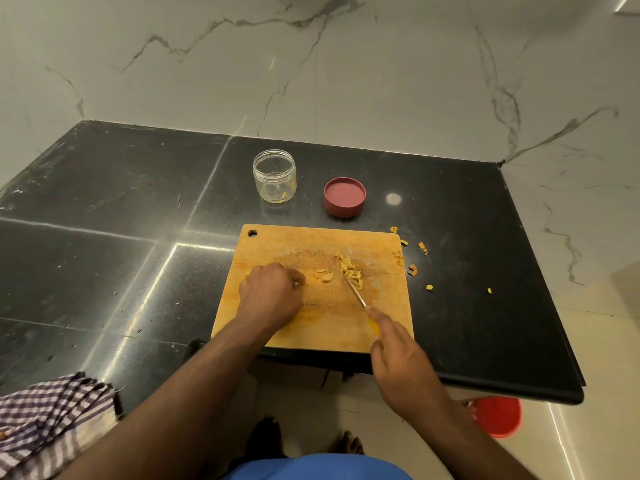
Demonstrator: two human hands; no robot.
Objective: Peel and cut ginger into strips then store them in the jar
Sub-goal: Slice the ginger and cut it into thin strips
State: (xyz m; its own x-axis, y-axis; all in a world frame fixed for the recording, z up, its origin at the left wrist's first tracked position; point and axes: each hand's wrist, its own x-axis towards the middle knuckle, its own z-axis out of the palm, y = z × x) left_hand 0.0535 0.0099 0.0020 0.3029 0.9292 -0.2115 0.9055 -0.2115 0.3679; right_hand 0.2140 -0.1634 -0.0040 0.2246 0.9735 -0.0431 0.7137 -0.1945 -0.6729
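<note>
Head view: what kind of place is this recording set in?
Most likely a home kitchen: a black stone countertop against a marble-look wall, with a wooden cutting board holding ginger strips.

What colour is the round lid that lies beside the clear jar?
The round plastic lid is dull pinkish red, seen clearly in the head view.

black counter [104,188], pink lid [344,197], checked purple-and-white cloth [48,417], red bucket [498,415]
</note>
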